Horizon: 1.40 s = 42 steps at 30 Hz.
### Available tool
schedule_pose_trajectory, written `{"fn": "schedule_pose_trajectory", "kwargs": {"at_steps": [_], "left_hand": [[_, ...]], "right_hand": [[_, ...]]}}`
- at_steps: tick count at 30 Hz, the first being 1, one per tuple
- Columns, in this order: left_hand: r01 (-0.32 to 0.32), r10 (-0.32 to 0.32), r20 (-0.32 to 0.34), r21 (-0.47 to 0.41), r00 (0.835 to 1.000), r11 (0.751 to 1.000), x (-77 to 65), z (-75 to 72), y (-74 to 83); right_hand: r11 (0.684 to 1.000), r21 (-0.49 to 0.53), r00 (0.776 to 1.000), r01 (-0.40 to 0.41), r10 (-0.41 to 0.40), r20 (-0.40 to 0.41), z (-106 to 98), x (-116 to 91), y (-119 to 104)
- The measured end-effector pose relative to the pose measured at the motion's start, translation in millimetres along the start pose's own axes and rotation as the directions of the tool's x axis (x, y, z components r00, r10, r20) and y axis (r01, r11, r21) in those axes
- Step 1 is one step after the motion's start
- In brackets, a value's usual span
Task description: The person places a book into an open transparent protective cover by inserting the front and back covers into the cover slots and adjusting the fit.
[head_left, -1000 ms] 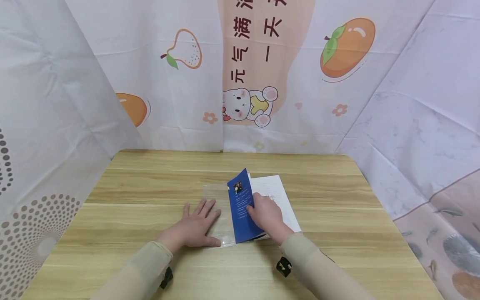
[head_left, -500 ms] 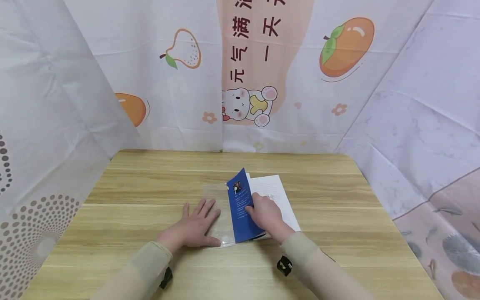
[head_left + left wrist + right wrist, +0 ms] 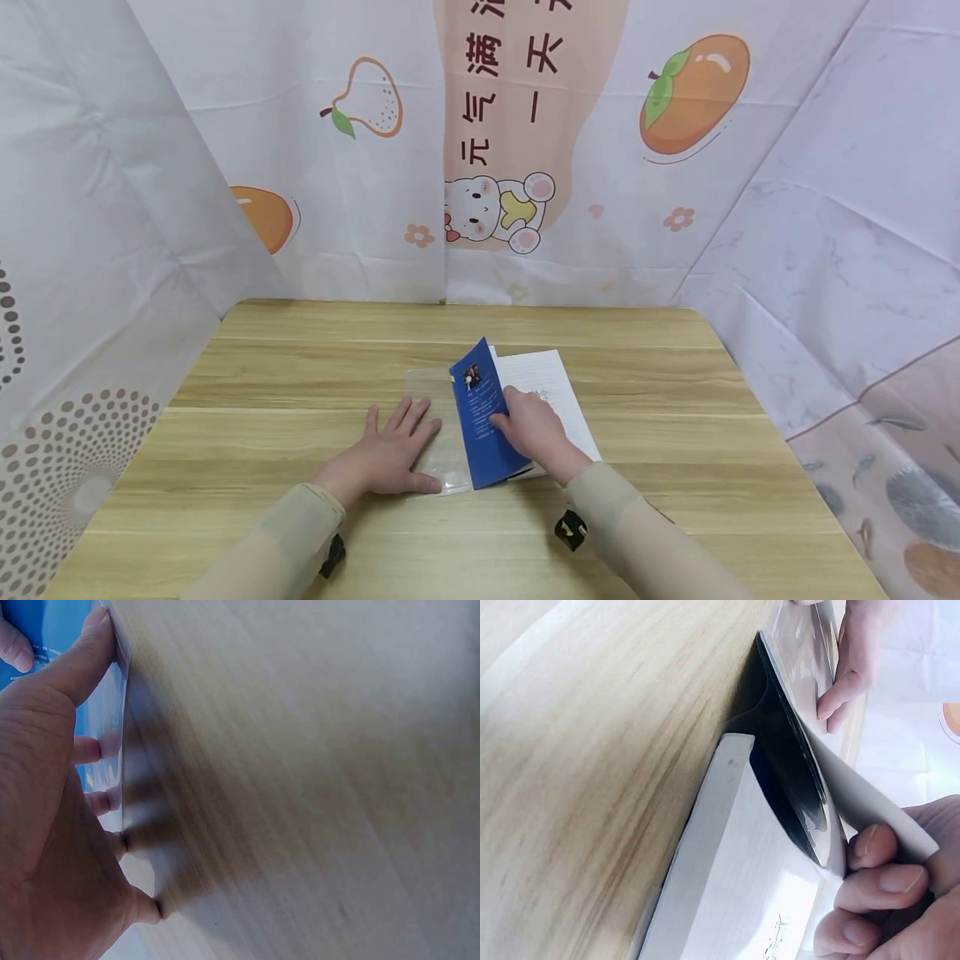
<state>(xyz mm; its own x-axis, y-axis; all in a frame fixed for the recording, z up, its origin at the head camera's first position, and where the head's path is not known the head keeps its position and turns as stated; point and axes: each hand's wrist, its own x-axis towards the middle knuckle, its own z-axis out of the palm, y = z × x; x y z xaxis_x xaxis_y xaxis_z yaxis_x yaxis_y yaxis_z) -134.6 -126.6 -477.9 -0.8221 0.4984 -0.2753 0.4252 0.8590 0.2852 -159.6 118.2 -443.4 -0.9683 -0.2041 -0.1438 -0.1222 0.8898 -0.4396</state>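
A book lies on the wooden table, its white pages [image 3: 573, 408] facing up on the right. Its blue cover [image 3: 483, 425], with a small photo and white print, stands raised and slanted over the left side. My right hand [image 3: 534, 425] pinches this cover at its free edge; in the right wrist view, curled fingers [image 3: 877, 889] sit behind the cover's pale inner side. My left hand [image 3: 393, 454] rests with spread, straight fingers on a clear plastic book cover [image 3: 446, 433] that reaches left from under the blue cover. In the left wrist view, the thumb [image 3: 94, 645] lies at the plastic's edge.
The wooden table [image 3: 300, 358] extends around the book on all sides. Behind it hangs a printed white cloth [image 3: 360, 208] with fruit and a cartoon figure. More cloth hangs at the left and right. A small black object [image 3: 570, 530] is at the right sleeve.
The blue cover has leaned slightly further left, its top corner shifting that way. The right hand keeps its pinch and has barely moved. My left hand stays in place on the plastic.
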Motion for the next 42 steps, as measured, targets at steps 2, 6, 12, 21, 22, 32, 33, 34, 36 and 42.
{"fn": "schedule_pose_trajectory", "kwargs": {"at_steps": [2, 6, 12, 21, 22, 32, 33, 34, 36, 42], "left_hand": [[0.000, 0.000, 0.000, -0.002, 1.000, 1.000, -0.6, -0.8, 0.6], [-0.001, 0.001, 0.000, -0.012, 1.000, 1.000, -2.0, -2.2, 1.6], [-0.007, 0.007, -0.007, -0.014, 1.000, 1.000, -3.1, -2.7, 2.0], [-0.011, 0.011, -0.016, 0.000, 1.000, 1.000, -2.0, -0.8, 0.9], [-0.011, 0.011, -0.016, -0.001, 1.000, 1.000, -1.8, -0.4, 0.7], [-0.007, 0.007, -0.008, 0.008, 1.000, 1.000, -0.7, 1.7, -0.8], [-0.006, 0.006, -0.008, 0.007, 1.000, 1.000, -0.6, 1.5, -0.7], [-0.006, 0.006, -0.008, 0.008, 1.000, 1.000, -0.5, 1.5, -0.7], [-0.005, 0.005, -0.008, 0.009, 1.000, 1.000, -0.5, 1.3, -0.6], [-0.003, 0.003, -0.008, 0.012, 1.000, 1.000, -0.7, 0.6, 0.0]], "right_hand": [[1.000, -0.003, 1.000, -0.004, 0.004, -0.001, 0.7, 0.3, -0.2], [1.000, -0.015, 1.000, -0.015, 0.014, -0.007, 1.6, 0.3, -1.5], [0.999, -0.029, 0.999, -0.025, 0.024, -0.023, 2.0, -0.4, -4.8], [0.998, -0.028, 0.998, -0.048, 0.047, -0.038, 4.1, -0.3, -9.5], [0.998, -0.029, 0.998, -0.051, 0.049, -0.038, 4.5, -0.4, -9.7], [0.998, -0.025, 0.997, -0.054, 0.053, -0.048, 6.5, -0.9, -9.4], [0.998, -0.023, 0.998, -0.052, 0.051, -0.048, 6.4, -0.9, -9.3], [0.998, -0.022, 0.998, -0.050, 0.049, -0.049, 6.2, -1.1, -9.3], [0.999, -0.018, 0.998, -0.046, 0.045, -0.049, 6.1, -1.1, -9.1], [0.999, -0.018, 0.998, -0.041, 0.040, -0.047, 5.6, -2.2, -10.0]]}}
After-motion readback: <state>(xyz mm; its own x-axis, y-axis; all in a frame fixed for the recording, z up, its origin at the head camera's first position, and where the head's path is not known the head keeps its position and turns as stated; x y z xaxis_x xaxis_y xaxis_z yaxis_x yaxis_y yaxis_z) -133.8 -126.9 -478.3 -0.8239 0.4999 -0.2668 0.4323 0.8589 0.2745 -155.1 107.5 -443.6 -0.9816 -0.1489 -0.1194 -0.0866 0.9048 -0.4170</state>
